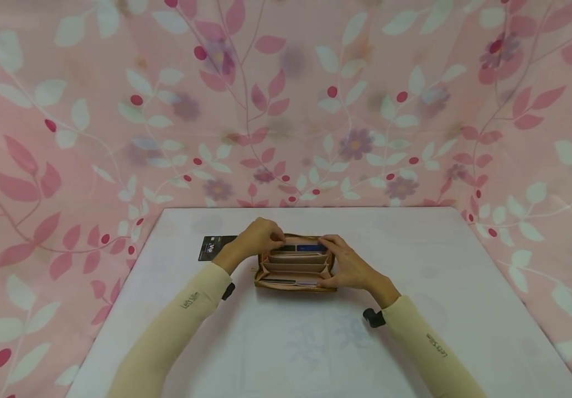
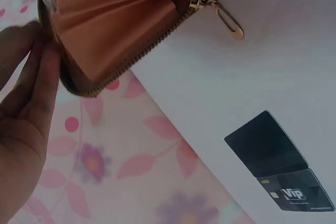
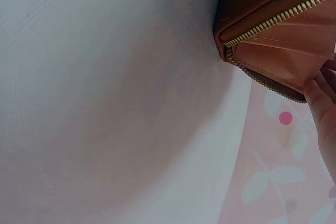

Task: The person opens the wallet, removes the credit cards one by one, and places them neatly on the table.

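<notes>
**An open wallet braced between two hands**

Head view: the wallet (image 1: pixel 293 267) stands on the bench (image 1: pixel 415 265), its mouth upward and its pockets fanned. The left hand (image 1: pixel 260 236) has its fingers drawn together at the wallet's back left corner; whether they also pinch a card there cannot be told. The right hand (image 1: pixel 353 268) spans the wallet's right end, thumb at the front edge and fingers at the back, a hold that probably spreads and steadies the mouth. A blue card (image 1: pixel 312 248) sits inside the wallet's back part. Left of the wallet lie a Vip card (image 1: pixel 211 249) and a dark card (image 1: pixel 227 240), presumably set aside from the pockets.

Left wrist view: the fingers press close along the wallet's rim; a zip pull (image 2: pixel 231 22) hangs from its end.

Right wrist view: the fingers grip the wallet's far edge, beyond the zip teeth (image 3: pixel 283 19).
</notes>
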Available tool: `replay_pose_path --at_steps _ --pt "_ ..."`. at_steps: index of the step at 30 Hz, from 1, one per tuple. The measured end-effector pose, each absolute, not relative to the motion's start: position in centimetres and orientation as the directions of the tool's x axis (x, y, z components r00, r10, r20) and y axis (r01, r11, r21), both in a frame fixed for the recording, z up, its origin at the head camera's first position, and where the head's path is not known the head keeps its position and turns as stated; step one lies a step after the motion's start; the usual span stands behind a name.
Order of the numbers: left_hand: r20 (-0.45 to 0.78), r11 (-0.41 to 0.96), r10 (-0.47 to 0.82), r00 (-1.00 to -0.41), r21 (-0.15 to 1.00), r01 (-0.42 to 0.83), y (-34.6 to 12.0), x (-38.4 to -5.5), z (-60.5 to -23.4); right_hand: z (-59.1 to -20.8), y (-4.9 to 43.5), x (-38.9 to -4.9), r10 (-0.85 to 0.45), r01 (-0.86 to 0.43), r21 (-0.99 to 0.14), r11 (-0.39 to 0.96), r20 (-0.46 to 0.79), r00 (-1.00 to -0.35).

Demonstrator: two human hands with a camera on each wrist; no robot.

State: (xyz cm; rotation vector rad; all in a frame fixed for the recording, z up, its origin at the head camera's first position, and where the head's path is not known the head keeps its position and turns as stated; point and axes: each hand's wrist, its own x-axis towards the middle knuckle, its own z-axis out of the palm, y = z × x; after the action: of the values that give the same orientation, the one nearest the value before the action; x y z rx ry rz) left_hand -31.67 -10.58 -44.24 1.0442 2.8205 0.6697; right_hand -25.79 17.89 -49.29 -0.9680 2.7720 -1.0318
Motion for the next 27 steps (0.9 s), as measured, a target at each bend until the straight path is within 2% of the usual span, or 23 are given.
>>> replay_pose_path --at_steps 4,10,21,27 --pt "0.041 0.691 0.673 -0.739 0.322 0.647 -9.6 -31.6 -44.8 -49.5 18.0 -25.9 -0.560 -0.543 -0.597 0.590 0.183 -0.808" --pt "0.063 0.704 0.682 -0.729 0.213 0.677 -8.8 -31.3 -45.1 -49.4 18.0 -25.9 -0.566 -0.543 -0.603 0.584 0.178 -0.805" --pt "0.016 0.754 0.645 -0.764 0.154 0.639 -7.8 -31.3 -44.9 -49.4 18.0 -25.8 -0.568 -0.549 -0.598 0.585 0.182 -0.803" --pt "-0.018 0.773 0.623 -0.782 0.163 0.613 -7.5 -31.5 -45.2 -49.6 18.1 -25.9 -0.573 -0.560 -0.591 0.581 0.192 -0.797"
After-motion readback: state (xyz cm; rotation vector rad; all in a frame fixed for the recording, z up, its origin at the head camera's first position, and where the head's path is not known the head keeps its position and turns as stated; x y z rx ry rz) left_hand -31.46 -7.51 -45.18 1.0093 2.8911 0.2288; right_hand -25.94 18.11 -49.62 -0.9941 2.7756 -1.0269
